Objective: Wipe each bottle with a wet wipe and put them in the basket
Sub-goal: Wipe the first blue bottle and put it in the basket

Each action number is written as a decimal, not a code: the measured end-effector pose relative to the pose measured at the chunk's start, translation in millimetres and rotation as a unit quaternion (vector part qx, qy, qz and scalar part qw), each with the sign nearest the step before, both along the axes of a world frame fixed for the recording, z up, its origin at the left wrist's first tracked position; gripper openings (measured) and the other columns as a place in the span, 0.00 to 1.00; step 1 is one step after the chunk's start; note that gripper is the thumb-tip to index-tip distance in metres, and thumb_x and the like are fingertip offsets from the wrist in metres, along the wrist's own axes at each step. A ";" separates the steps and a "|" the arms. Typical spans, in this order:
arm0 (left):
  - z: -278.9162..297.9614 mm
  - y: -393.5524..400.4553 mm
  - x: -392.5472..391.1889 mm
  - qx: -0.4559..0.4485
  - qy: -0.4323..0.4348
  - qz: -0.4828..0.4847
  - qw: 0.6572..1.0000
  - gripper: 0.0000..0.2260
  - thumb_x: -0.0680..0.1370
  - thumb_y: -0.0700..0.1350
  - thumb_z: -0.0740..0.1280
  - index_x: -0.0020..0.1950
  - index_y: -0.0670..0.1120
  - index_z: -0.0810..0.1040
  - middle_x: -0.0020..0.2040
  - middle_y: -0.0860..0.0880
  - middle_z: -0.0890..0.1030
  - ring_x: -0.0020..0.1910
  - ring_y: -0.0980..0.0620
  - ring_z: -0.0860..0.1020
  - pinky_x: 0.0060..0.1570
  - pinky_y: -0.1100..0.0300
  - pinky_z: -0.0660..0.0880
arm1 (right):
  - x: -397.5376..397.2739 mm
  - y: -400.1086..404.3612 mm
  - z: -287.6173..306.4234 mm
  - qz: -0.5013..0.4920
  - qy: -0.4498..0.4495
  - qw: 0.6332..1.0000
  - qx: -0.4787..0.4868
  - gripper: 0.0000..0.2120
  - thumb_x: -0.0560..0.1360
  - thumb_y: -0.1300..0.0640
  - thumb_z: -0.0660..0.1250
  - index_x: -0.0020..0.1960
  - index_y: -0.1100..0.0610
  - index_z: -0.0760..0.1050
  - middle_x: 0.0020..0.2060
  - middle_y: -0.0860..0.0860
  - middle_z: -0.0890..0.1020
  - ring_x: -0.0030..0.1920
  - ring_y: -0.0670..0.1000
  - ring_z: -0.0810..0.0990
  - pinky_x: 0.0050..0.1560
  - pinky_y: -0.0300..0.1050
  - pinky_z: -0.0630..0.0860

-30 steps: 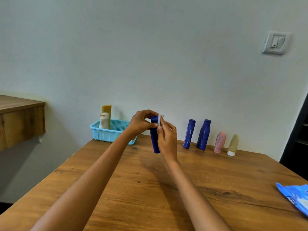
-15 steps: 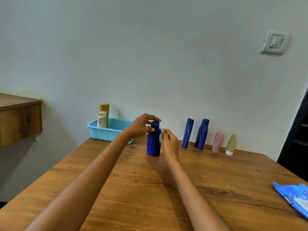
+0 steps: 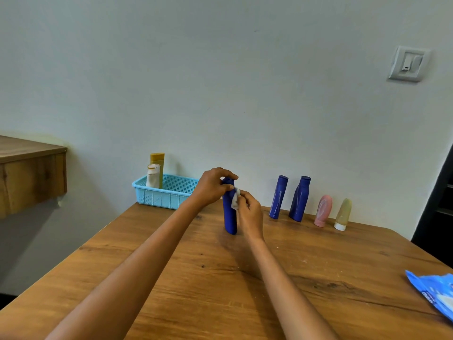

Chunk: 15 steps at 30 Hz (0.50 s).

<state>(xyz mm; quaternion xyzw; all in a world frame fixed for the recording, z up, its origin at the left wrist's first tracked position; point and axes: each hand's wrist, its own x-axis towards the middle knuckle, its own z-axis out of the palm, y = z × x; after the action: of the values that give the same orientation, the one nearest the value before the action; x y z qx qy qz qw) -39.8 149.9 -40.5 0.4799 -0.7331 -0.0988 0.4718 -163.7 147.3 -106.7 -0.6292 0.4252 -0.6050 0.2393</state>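
Two bottles already stand in the light-blue perforated plastic basket (image 3: 169, 195) at ten o'clock. Centre table, the tall dark-blue matte plastic bottle (image 3: 229, 217) stands upright, long axis vertical, between both hands. Left hand (image 3: 212, 188) grips its cap; right hand (image 3: 250, 214) pinches a crumpled white wet wipe (image 3: 235, 200) against its upper side. Four more bottles wait at two o'clock; the basket lies nearer the left hand.

- left hand (image 3: 212, 188) grips the top of a blue bottle (image 3: 229, 214) standing on the wooden table (image 3: 196, 278)
- right hand (image 3: 250, 213) presses a wet wipe (image 3: 235, 198) against its side
- basket (image 3: 169, 193) behind, two bottles in it
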 end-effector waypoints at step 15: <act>2.9 2.5 6.8 0.004 -0.002 -0.052 0.999 0.15 0.73 0.30 0.65 0.56 0.45 0.77 0.54 0.50 0.79 0.50 0.54 0.76 0.42 0.75 0.73 | 9.2 3.1 19.5 -0.053 0.059 0.996 -0.033 0.11 0.81 0.56 0.57 0.59 0.57 0.75 0.46 0.49 0.80 0.46 0.47 0.78 0.45 0.41 0.77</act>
<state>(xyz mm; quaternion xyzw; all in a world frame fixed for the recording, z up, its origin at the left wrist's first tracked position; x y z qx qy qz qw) -32.9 152.4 -37.6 0.4432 -0.7574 -0.1256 0.4628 -154.5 150.5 -87.2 -0.6475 0.4511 -0.5928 0.1605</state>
